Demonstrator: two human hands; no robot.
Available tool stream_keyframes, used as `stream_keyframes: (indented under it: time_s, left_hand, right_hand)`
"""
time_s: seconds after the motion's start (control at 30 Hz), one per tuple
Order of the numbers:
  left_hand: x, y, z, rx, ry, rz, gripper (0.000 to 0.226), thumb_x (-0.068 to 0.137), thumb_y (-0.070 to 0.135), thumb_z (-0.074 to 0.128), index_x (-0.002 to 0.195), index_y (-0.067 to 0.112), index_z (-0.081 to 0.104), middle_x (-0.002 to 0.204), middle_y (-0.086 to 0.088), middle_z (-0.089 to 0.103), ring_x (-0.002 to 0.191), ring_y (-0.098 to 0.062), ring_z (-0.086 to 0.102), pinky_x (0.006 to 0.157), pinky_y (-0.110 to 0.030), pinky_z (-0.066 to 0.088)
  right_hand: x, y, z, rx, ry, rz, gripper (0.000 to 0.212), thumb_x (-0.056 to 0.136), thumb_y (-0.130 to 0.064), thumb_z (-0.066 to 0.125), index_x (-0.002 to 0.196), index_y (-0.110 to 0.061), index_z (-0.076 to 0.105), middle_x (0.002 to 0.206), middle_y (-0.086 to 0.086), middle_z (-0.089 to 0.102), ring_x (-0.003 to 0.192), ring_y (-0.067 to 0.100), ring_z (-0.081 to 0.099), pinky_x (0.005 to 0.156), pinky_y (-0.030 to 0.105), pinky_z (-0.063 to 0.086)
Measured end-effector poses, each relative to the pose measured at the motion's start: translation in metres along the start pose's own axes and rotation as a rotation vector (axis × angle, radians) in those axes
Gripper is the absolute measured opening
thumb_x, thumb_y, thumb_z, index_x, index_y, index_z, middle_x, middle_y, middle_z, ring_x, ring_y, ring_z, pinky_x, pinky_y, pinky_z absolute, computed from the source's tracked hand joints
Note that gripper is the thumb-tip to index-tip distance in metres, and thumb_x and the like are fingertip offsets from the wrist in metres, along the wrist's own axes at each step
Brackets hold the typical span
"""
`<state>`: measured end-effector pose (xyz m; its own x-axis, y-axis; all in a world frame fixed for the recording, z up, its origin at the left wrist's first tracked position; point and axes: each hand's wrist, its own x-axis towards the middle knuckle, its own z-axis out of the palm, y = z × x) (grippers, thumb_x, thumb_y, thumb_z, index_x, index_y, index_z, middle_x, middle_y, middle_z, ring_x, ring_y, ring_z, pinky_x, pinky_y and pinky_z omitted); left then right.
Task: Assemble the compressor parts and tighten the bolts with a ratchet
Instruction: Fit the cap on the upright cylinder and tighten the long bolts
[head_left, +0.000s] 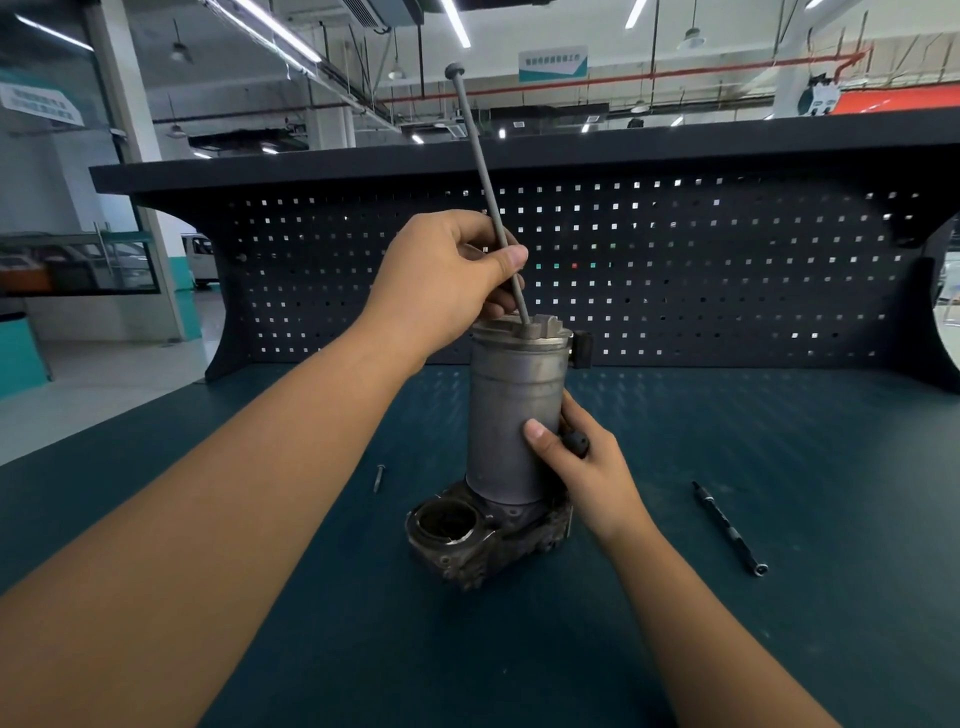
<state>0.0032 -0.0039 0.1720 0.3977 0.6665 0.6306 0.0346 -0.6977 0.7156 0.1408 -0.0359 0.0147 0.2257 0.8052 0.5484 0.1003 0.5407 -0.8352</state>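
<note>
A grey cylindrical compressor housing (511, 415) stands upright on a dirty cast base (483, 535) with an open round bore at its front left. My left hand (447, 275) pinches a long thin bolt (480, 166). The bolt is tilted, its head up and its lower end at a hole in the housing's top. My right hand (582, 467) grips the lower right side of the cylinder, thumb on its front, over a small black fitting (575, 442).
A short bolt (378, 477) lies on the dark green bench (779, 441) left of the base. A slim black ratchet tool (730, 530) lies to the right. A dark pegboard (727, 260) rises behind the bench.
</note>
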Motion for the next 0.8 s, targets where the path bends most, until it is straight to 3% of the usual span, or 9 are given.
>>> stream_keyframes:
  time_s: [0.27,0.5,0.6,0.7,0.8]
  left_hand:
    - [0.002,0.000,0.003,0.107,-0.054,0.002,0.013,0.088,0.012,0.061,0.078,0.019,0.064,0.073,-0.005,0.069,0.059,-0.013,0.067,0.059,-0.023,0.057]
    - [0.007,0.002,0.005,0.449,-0.136,0.038,0.008,0.086,0.030,0.064,0.082,0.026,0.069,0.079,0.009,0.068,0.076,-0.005,0.063,0.069,-0.020,0.049]
    - [0.004,-0.002,0.009,0.414,-0.187,-0.005,0.008,0.083,0.024,0.066,0.077,0.028,0.068,0.076,0.012,0.067,0.074,0.000,0.062,0.069,-0.016,0.050]
    - [0.004,-0.002,0.010,0.315,-0.146,-0.028,0.008,0.082,0.018,0.065,0.078,0.025,0.067,0.078,0.009,0.067,0.068,0.002,0.062,0.059,-0.009,0.050]
    - [0.005,-0.002,0.012,0.288,-0.112,-0.023,0.006,0.083,0.018,0.062,0.081,0.022,0.066,0.081,0.005,0.070,0.069,-0.002,0.066,0.064,-0.016,0.053]
  right_hand:
    - [0.001,-0.003,-0.003,0.024,-0.016,0.019,0.044,0.076,-0.030,0.064,0.120,-0.026,0.059,0.111,-0.009,0.069,0.108,0.007,0.062,0.086,0.017,0.049]
    - [0.000,-0.002,-0.003,0.032,-0.017,0.004,0.039,0.076,-0.033,0.065,0.115,-0.033,0.060,0.109,-0.011,0.070,0.106,0.005,0.063,0.081,0.014,0.049]
    - [0.000,-0.003,-0.003,0.029,-0.021,-0.001,0.038,0.077,-0.033,0.065,0.114,-0.035,0.060,0.108,-0.012,0.070,0.105,0.005,0.063,0.080,0.013,0.049]
    - [0.001,-0.002,-0.003,0.027,-0.023,-0.002,0.039,0.077,-0.033,0.065,0.115,-0.035,0.059,0.109,-0.012,0.070,0.105,0.005,0.063,0.079,0.013,0.049]
    - [0.001,-0.002,-0.003,0.018,-0.025,-0.002,0.040,0.076,-0.036,0.064,0.116,-0.036,0.058,0.110,-0.013,0.069,0.106,0.004,0.062,0.080,0.012,0.048]
